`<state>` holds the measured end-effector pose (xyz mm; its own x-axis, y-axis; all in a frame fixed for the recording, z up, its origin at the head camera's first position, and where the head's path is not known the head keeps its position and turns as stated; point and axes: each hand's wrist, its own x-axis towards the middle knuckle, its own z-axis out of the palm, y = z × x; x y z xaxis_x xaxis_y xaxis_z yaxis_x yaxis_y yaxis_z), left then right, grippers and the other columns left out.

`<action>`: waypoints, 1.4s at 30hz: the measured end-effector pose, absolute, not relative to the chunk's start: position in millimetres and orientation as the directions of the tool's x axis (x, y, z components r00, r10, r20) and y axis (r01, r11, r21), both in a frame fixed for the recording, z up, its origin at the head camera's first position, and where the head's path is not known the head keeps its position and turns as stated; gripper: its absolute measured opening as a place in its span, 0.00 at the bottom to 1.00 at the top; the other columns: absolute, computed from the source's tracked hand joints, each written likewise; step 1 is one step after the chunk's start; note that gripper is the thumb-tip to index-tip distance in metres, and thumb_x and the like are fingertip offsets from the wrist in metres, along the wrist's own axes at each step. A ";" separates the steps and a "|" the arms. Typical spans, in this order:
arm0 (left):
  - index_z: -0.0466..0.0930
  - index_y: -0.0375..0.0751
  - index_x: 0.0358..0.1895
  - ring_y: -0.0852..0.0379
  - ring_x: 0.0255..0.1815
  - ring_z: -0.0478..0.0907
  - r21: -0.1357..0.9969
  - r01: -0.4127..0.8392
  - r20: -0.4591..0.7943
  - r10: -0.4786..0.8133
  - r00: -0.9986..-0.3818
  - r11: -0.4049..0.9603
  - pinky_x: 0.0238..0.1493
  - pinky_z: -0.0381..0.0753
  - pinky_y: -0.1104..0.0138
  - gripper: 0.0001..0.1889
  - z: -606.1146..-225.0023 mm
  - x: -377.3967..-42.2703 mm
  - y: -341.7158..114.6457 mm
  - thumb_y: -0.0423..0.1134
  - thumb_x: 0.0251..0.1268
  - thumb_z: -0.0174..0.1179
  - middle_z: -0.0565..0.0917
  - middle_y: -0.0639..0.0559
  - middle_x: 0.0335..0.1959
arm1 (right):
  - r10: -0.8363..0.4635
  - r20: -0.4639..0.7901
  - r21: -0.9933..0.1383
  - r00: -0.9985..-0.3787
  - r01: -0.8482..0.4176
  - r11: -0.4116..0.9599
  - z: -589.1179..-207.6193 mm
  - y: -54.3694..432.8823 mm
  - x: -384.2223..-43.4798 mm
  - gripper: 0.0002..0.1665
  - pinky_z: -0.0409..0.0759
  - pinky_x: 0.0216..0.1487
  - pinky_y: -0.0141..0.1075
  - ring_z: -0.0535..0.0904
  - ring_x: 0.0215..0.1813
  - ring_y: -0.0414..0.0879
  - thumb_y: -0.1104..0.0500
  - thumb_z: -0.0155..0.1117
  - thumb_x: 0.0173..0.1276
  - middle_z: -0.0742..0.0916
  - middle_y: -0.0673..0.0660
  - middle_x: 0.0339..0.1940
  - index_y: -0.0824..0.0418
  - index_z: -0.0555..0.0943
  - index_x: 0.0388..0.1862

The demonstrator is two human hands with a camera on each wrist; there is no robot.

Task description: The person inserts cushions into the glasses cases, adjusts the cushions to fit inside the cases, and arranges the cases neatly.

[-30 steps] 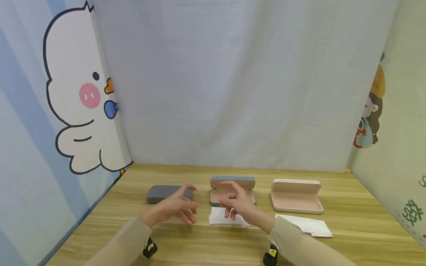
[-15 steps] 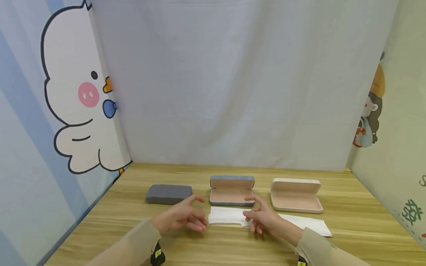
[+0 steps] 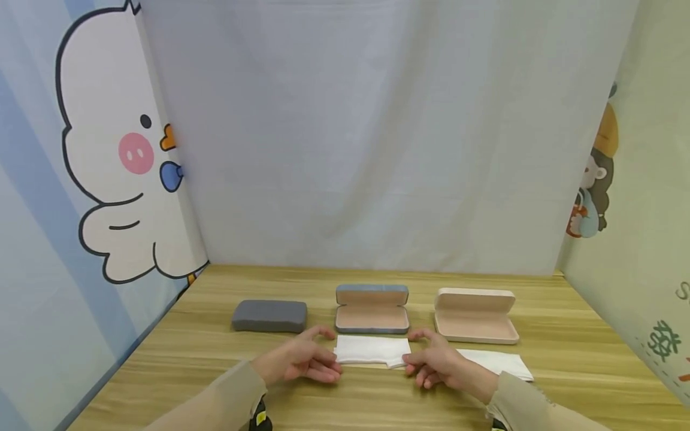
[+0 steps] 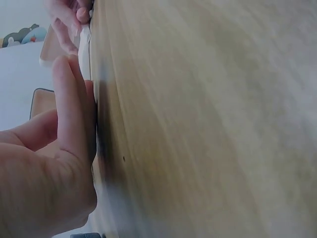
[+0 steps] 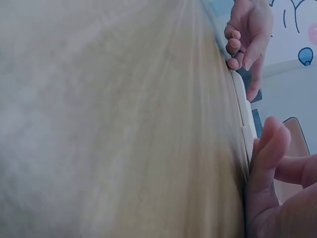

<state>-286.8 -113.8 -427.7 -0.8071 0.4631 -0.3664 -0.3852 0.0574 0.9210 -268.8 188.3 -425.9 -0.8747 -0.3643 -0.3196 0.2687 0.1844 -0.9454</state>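
Observation:
A folded white cloth (image 3: 372,350) lies on the table in front of an open blue glasses case (image 3: 372,320) with a pink lining. At the cloth's left edge is my left hand (image 3: 304,358), thumb and forefinger spread and the other fingers loosely bent. My right hand (image 3: 444,362) is at the opposite edge, its thumb touching or very near the cloth's corner. In the right wrist view, the right hand (image 5: 285,186) reaches low along the cloth's edge (image 5: 246,111). The left wrist view has the left hand (image 4: 54,153) low over the tabletop. No grip on the cloth is visible.
A closed grey glasses case (image 3: 269,315) stands at the left. To the right is an open cream glasses case (image 3: 475,317), with a second folded white cloth (image 3: 498,363) in front, partly behind my right hand. A pale curtain (image 3: 366,137) hangs behind the wooden table (image 3: 318,401).
Both hands have come down to the two sides of the middle cloth. The right hand has shifted right, off the blue case and cloth; the left has moved right, away from the grey case.

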 end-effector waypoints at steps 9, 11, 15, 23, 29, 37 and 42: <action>0.55 0.37 0.63 0.54 0.22 0.84 0.925 -0.375 -0.365 0.410 -0.836 0.060 0.31 0.89 0.62 0.29 -433.5 -283.3 -105.9 0.22 0.61 0.57 0.85 0.40 0.26 | -0.329 -0.323 -0.942 -0.887 0.269 0.199 -431.4 181.0 -270.3 0.30 0.76 0.14 0.25 0.77 0.13 0.36 0.61 0.59 0.69 0.85 0.52 0.18 0.65 0.55 0.62; 0.56 0.36 0.62 0.54 0.22 0.84 0.926 -0.371 -0.365 0.402 -0.840 0.065 0.29 0.89 0.64 0.28 -434.5 -283.1 -104.4 0.23 0.61 0.58 0.84 0.40 0.26 | -0.315 -0.324 -0.941 -0.892 0.269 0.205 -431.2 179.2 -270.7 0.28 0.75 0.13 0.25 0.76 0.12 0.36 0.61 0.59 0.70 0.85 0.52 0.18 0.65 0.56 0.60; 0.57 0.36 0.60 0.55 0.20 0.83 0.929 -0.359 -0.363 0.388 -0.847 0.086 0.26 0.88 0.66 0.26 -433.5 -282.0 -100.0 0.25 0.62 0.58 0.84 0.42 0.24 | -0.290 -0.330 -0.937 -0.898 0.274 0.217 -430.5 177.3 -271.0 0.24 0.74 0.13 0.25 0.76 0.12 0.36 0.64 0.57 0.69 0.85 0.52 0.18 0.65 0.58 0.57; 0.63 0.33 0.55 0.57 0.17 0.82 0.925 -0.355 -0.379 0.351 -0.856 0.134 0.23 0.86 0.67 0.19 -430.8 -281.7 -90.6 0.29 0.64 0.59 0.84 0.44 0.22 | -0.267 -0.299 -0.941 -0.916 0.237 0.242 -434.1 173.0 -273.3 0.21 0.73 0.11 0.25 0.76 0.11 0.37 0.68 0.57 0.66 0.84 0.53 0.16 0.67 0.60 0.52; 0.71 0.32 0.46 0.56 0.19 0.83 0.918 -0.366 -0.397 0.319 -0.861 0.155 0.24 0.87 0.67 0.09 -428.5 -284.5 -88.5 0.27 0.65 0.57 0.84 0.45 0.22 | -0.249 -0.279 -0.943 -0.928 0.215 0.256 -432.2 169.4 -276.1 0.16 0.73 0.11 0.25 0.75 0.11 0.37 0.69 0.55 0.65 0.84 0.53 0.15 0.68 0.63 0.49; 0.74 0.28 0.45 0.57 0.20 0.83 0.917 -0.373 -0.398 0.309 -0.864 0.139 0.25 0.87 0.68 0.08 -425.6 -287.1 -86.2 0.26 0.64 0.56 0.84 0.47 0.21 | -0.259 -0.284 -0.948 -0.923 0.230 0.220 -427.5 171.9 -274.7 0.14 0.74 0.12 0.25 0.77 0.12 0.37 0.69 0.54 0.66 0.84 0.53 0.16 0.70 0.63 0.47; 0.76 0.24 0.44 0.59 0.20 0.83 0.928 -0.350 -0.373 0.313 -0.873 0.129 0.25 0.87 0.69 0.08 -419.1 -290.3 -86.9 0.26 0.65 0.56 0.83 0.48 0.20 | -0.251 -0.292 -0.950 -0.923 0.249 0.191 -427.4 172.6 -275.9 0.15 0.75 0.14 0.24 0.77 0.13 0.36 0.69 0.55 0.66 0.84 0.52 0.16 0.71 0.64 0.49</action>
<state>-290.3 -86.9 -419.1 -0.8734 0.3127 -0.3734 -0.3503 0.1294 0.9276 -275.9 172.6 -427.4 -0.9227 -0.2514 -0.2924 0.2489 0.1910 -0.9495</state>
